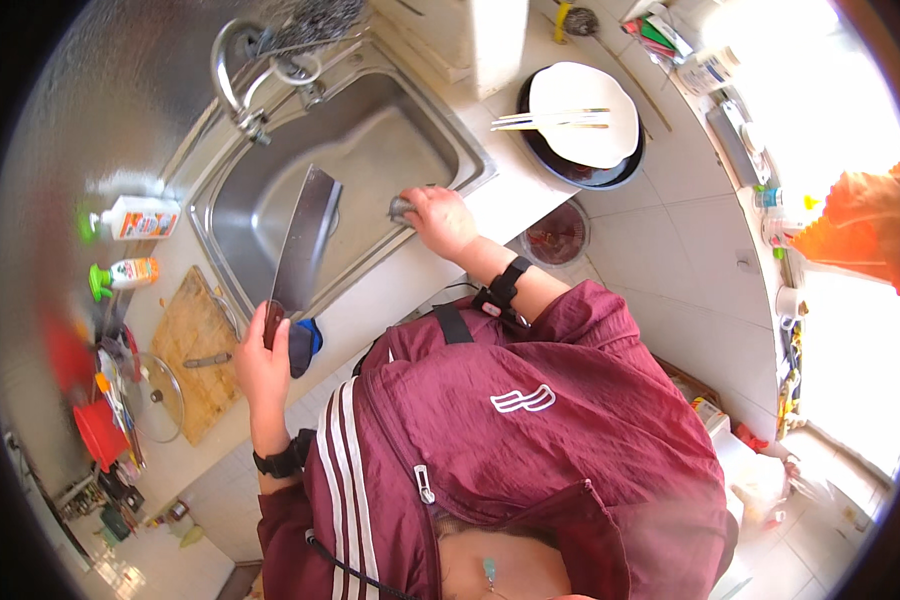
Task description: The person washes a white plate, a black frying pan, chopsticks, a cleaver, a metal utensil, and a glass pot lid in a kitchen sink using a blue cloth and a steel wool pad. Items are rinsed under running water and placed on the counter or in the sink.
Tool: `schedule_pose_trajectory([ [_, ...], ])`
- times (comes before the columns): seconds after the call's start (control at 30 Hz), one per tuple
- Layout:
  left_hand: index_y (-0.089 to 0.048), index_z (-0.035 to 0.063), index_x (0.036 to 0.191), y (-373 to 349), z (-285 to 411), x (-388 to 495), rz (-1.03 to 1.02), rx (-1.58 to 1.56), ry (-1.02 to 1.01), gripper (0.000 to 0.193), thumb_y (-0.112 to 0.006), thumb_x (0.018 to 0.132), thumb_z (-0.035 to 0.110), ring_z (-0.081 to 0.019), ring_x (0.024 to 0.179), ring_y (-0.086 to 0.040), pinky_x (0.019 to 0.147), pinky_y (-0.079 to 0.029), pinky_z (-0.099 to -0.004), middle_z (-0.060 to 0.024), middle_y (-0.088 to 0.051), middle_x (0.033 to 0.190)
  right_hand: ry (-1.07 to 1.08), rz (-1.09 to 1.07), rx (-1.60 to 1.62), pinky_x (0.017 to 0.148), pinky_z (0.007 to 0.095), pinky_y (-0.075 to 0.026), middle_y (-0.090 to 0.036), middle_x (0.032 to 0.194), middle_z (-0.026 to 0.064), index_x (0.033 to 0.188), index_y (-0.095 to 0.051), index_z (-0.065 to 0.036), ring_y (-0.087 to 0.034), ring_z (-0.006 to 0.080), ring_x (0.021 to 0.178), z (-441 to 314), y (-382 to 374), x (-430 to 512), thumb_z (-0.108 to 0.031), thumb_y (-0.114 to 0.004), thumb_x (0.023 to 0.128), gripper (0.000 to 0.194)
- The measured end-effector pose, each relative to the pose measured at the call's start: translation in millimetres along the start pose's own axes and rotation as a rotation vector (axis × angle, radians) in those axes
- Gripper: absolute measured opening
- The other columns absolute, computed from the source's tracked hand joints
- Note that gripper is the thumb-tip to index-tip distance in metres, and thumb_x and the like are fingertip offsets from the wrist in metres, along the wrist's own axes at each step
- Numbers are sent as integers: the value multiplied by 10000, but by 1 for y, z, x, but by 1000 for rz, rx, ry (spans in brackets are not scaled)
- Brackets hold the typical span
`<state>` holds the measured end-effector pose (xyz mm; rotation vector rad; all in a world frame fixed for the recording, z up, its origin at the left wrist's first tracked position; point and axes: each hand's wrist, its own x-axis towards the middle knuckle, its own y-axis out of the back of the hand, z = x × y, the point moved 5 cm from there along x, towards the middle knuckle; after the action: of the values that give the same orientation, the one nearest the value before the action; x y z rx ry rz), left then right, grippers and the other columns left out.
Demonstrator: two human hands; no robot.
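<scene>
My left hand (pixel 264 364) grips the dark wooden handle of a kitchen cleaver (pixel 305 232), whose broad metal blade points up over the near left part of the stainless steel sink (pixel 375 135). In my right hand (pixel 441 217), above the sink's near right rim, is a small grey scrubber (pixel 400 211), partly hidden by the fingers. The scrubber and the blade are apart. At the sink's far side stands a chrome faucet (pixel 229 75); no running water can be made out. A dark and blue cloth (pixel 304 347) hangs at the counter edge beside my left hand.
Right of the sink, a white dish (pixel 581 90) with chopsticks (pixel 551 120) rests on a dark pan (pixel 607 178). On the left are a wooden cutting board (pixel 187 322), a glass lid (pixel 166 420), a white bottle (pixel 141 217) and a spray bottle (pixel 131 274). A bin (pixel 559 232) stands below the counter.
</scene>
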<state>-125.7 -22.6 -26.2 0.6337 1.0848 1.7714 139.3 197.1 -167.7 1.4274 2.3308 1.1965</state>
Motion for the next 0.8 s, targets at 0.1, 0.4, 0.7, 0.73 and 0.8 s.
schedule_pose_trajectory([
  [0.1,-579,-5,1428,-26,38,6,-198,-558,223,478,-701,1011,195,-52,632,-549,568,-464,-214,-5,-671,916,168,-25,-105,840,504,-539,-715,1043,145,1172,-669,-66,-674,390,945,3,9,-12,-152,-710,881,307],
  [0.4,-639,33,1101,-165,261,76,-720,-892,21,187,-642,1053,214,-39,574,-517,502,-437,-214,26,-596,800,-31,-298,399,1003,439,-504,-700,1118,83,1104,-720,-121,-643,263,1136,31,8,-26,-272,-703,900,254],
  [0.7,-638,48,1025,-290,344,114,-699,-977,80,197,-666,1036,242,-75,575,-578,496,-489,-251,-7,-620,784,303,70,1242,959,400,-451,-568,1015,44,1119,-569,-152,-565,232,1020,79,-95,-22,-415,-514,943,320],
  [0.73,-629,46,995,-296,346,116,-692,-980,88,213,-660,1039,252,-84,574,-581,500,-499,-258,-10,-617,779,302,92,1558,980,399,-437,-561,1020,42,1107,-546,-162,-551,233,1038,85,-106,-21,-445,-485,966,322],
  [0.8,-624,41,982,-308,350,119,-689,-992,113,223,-655,1040,254,-89,575,-584,501,-503,-263,-14,-619,779,227,44,1359,941,408,-444,-557,1002,44,1048,-536,-149,-545,245,1001,90,-120,-19,-429,-498,939,303],
])
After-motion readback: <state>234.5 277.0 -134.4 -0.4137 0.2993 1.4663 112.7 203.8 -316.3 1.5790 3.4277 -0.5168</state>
